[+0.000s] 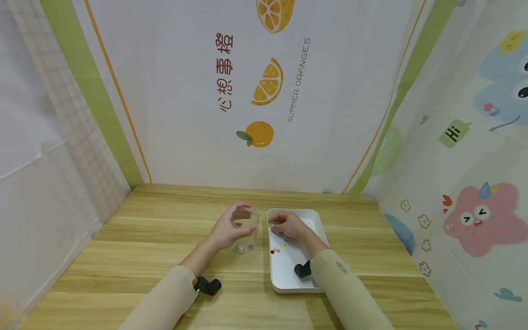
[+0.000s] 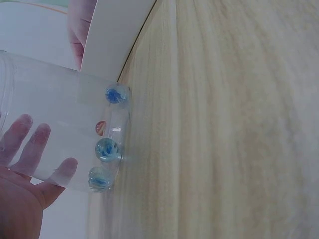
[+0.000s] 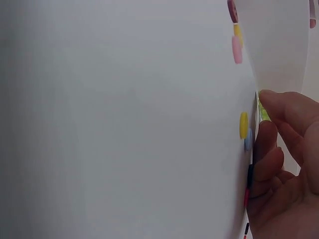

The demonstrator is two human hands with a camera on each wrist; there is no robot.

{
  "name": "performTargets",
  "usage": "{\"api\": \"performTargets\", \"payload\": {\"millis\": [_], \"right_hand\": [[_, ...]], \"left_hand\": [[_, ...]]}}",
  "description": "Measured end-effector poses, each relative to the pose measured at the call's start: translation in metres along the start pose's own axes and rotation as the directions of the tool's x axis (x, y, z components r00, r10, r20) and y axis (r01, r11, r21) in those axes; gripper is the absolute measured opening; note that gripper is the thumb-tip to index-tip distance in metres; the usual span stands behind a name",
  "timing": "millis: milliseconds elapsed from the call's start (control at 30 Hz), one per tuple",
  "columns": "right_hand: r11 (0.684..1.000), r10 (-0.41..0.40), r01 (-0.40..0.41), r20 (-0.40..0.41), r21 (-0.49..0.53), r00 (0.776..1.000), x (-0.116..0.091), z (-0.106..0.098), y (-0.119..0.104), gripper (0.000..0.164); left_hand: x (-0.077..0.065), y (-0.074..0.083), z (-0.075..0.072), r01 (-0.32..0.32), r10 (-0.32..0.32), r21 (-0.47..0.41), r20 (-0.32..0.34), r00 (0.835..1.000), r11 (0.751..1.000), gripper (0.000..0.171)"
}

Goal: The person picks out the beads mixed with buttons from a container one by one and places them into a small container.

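My left hand grips a clear plastic cup around its side. The cup stands upright on the table. At its bottom lie several glass marbles with blue swirls, and a smaller reddish one. Inside the white tray, by its left wall, is my right hand. Between its thumb and index finger it pinches a small green piece, mostly hidden by the fingertips. Small flat coloured discs lie near that hand on the tray floor, among them a yellow disc and a pink disc.
The wooden table carries the cup on the left and the tray on the right. A low rim runs around the tray. White printed curtains enclose the back and sides. A black wrist camera hangs beneath the left sleeve.
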State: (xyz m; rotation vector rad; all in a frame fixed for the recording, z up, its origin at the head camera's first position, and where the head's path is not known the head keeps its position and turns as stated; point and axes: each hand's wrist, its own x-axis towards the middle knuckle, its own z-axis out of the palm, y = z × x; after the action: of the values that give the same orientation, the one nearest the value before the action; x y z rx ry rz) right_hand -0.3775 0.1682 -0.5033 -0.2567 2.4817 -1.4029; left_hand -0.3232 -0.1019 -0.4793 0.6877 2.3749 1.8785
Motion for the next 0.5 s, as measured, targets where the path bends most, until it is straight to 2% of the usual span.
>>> {"api": "performTargets", "payload": {"millis": [500], "right_hand": [[0.996,-0.011,0.008,-0.035,-0.087,0.999,-0.0033,0.0019,-0.0037,0.017]], "left_hand": [[-0.0008,0.0008,0.0000,-0.003,0.003,-0.002,0.001,1.000,1.000,0.064]]}}
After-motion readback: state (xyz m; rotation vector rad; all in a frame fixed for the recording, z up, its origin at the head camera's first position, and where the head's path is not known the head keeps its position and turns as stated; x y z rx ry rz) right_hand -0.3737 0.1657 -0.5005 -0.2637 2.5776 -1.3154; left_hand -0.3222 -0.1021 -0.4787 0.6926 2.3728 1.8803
